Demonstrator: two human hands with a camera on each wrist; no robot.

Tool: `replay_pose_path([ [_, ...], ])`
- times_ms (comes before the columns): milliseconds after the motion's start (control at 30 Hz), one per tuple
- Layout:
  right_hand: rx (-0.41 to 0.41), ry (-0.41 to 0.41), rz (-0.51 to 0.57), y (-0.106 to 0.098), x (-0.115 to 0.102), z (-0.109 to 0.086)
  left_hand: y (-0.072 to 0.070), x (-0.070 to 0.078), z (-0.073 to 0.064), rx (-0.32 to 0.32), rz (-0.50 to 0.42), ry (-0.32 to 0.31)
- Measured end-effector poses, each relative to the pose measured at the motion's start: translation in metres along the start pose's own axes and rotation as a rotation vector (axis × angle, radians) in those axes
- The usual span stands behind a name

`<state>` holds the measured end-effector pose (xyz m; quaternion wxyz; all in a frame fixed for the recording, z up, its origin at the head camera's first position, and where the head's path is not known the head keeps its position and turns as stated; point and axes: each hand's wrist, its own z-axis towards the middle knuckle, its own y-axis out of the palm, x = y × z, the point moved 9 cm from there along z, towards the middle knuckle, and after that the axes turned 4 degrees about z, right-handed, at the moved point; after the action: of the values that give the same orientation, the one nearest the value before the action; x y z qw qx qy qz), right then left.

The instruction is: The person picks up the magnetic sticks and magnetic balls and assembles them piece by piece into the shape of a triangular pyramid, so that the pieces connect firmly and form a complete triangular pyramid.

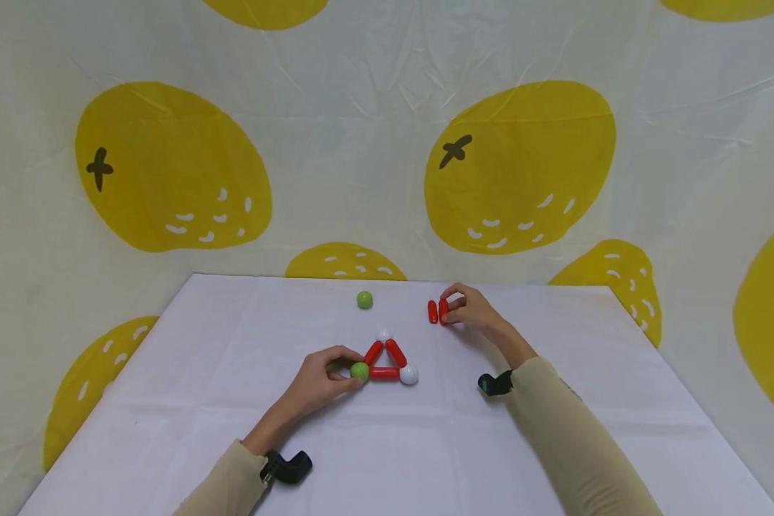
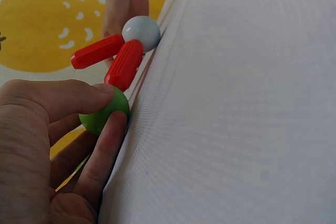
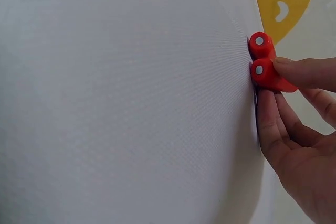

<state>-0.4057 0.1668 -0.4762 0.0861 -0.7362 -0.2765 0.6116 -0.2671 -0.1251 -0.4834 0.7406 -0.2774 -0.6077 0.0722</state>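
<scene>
A triangle of red magnetic rods [image 1: 384,373] lies on the white table, with a white ball [image 1: 384,335] at its far corner and another white ball [image 1: 409,374] at the near right. Its near left corner is a green ball [image 1: 360,371], which my left hand [image 1: 322,376] pinches between thumb and fingers. Farther back on the right, my right hand [image 1: 474,309] grips a red rod [image 3: 266,73] between thumb and fingers. A second red rod [image 1: 433,311] stands close alongside it on the left. Pale round tips show on the ends of both rods in the right wrist view.
A loose green ball [image 1: 364,299] sits near the table's back edge, beyond the triangle. Behind the table [image 1: 458,444] hangs a pale cloth [image 1: 348,143] printed with yellow fruit. A black device [image 1: 495,384] is worn at the right wrist, another [image 1: 287,467] at the left.
</scene>
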Motion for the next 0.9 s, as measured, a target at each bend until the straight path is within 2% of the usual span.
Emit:
replay_pose_path([
  [267, 0.013, 0.023, 0.003, -0.002, 0.003, -0.001, 0.001, -0.001, 0.001, 0.000, -0.009, 0.007],
  [633, 0.023, 0.010, 0.047, -0.003, -0.001, -0.009, 0.002, -0.003, 0.001, 0.003, -0.007, 0.019],
  [767, 0.020, -0.020, 0.045, -0.002, -0.008, -0.017, 0.002, -0.004, 0.001, 0.002, -0.007, 0.022],
  [900, -0.019, -0.076, 0.078, 0.004, -0.020, -0.027, 0.002, -0.005, 0.001, 0.005, -0.003, 0.018],
])
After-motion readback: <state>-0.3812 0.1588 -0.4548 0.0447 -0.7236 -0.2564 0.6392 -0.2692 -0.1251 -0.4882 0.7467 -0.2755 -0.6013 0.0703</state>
